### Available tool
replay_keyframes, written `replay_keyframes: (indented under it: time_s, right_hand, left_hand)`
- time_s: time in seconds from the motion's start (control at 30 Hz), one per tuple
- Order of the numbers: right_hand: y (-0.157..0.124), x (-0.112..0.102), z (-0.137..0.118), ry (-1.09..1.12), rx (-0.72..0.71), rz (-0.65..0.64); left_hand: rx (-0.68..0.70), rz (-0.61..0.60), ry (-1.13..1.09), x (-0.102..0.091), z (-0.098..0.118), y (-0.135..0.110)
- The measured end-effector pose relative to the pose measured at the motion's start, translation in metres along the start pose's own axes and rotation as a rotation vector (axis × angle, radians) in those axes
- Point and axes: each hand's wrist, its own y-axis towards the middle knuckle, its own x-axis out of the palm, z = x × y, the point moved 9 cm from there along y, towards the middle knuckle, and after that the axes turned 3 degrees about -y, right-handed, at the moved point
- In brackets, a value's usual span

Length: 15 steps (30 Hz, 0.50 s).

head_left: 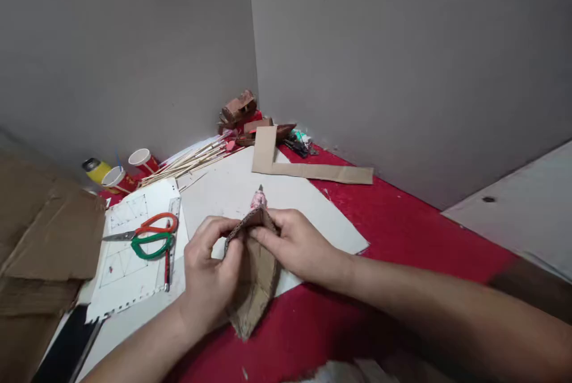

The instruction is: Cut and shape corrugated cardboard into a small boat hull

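Both my hands hold a folded brown cardboard piece (257,279) shaped like a small boat hull, over the red table (402,240). My left hand (210,279) grips its left wall, thumb and fingers pinched at the top edge. My right hand (297,246) pinches the right wall near the pointed tip. Just beyond that tip a pink-topped object with a dark point (258,198) sticks up; I cannot tell what it is.
Large white sheets (308,204) lie under the hands. Orange scissors (147,228), green scissors (152,246) and a red pen (167,267) rest on gridded paper at left. Wooden sticks (192,159), paper cups (143,159), an L-shaped cardboard strip (304,168) and cardboard sheets (44,240) surround them. Grey walls meet behind.
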Motion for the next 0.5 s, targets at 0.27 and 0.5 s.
replay_keyframes:
  time_s: [0.27, 0.5]
  right_hand:
    - [-0.002, 0.003, 0.001, -0.029, 0.015, -0.040]
    - [0.002, 0.000, -0.005, 0.014, -0.067, -0.008]
  left_hand:
    - [-0.014, 0.006, -0.022, 0.002, -0.003, -0.004]
    - [-0.251, -0.059, -0.277, 0.010, -0.020, -0.003]
